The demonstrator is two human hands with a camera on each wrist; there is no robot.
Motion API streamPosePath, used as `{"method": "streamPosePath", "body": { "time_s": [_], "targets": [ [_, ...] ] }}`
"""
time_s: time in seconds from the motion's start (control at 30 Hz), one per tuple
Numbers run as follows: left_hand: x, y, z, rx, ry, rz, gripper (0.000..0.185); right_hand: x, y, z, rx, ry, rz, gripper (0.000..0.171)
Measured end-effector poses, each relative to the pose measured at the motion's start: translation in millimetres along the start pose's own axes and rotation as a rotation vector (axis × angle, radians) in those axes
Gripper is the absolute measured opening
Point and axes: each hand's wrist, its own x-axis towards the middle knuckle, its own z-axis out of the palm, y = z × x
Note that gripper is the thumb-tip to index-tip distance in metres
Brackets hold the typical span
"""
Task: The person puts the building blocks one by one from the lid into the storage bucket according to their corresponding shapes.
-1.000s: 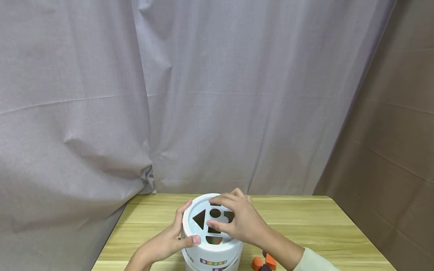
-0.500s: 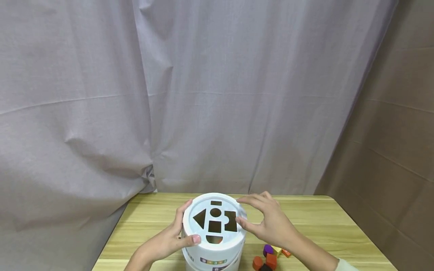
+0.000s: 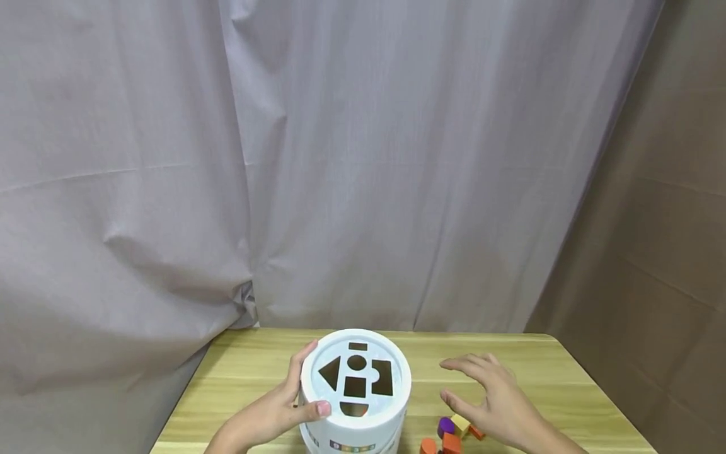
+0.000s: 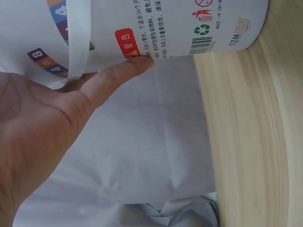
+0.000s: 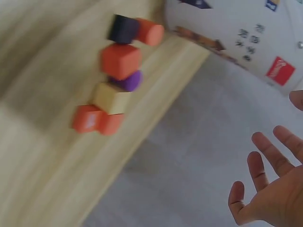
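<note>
Left hand (image 3: pixel 266 417) wraps the near-left side of the white tub (image 3: pixel 356 394), thumb on the lid rim, fingers curled round the wall. Tub looks like light, stiff cardboard with a smooth printed skin, probably slippery; a two-sided hold at the wall below the lid seems safest. Right hand (image 3: pixel 499 403) hangs open, fingers spread, holding nothing, just above the small blocks (image 5: pixel 116 78) to the tub's right. Blocks look hard, light, easy to pinch. Bare table (image 3: pixel 539 372) lies beyond the right hand; the table's left edge is near the gripping hand; curtain (image 3: pixel 283 157) hangs behind.
</note>
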Motion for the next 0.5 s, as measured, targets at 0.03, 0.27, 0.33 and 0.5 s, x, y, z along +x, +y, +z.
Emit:
{"method": "streamPosePath", "body": {
  "time_s": [0.03,0.27,0.33,0.5],
  "targets": [
    [0.0,0.5,-0.8,0.005,-0.002,0.002,0.112,-5.1,4.7,1.3,-0.005,0.01,-0.004,0.045],
    [-0.1,2.0,-6.2,-0.002,-0.021,0.023,0.11,-32.8,31.6,13.7,-0.058,0.032,0.024,0.048],
    [-2.5,1.8,-6.8,-0.002,-0.03,0.032,0.11,-37.9,37.3,15.9,-0.065,-0.017,0.079,0.045],
    [-5.6,1.6,-8.0,0.016,-0.025,0.039,0.11,-43.8,53.4,16.5,-0.08,-0.247,0.278,0.041]
  ]
}}
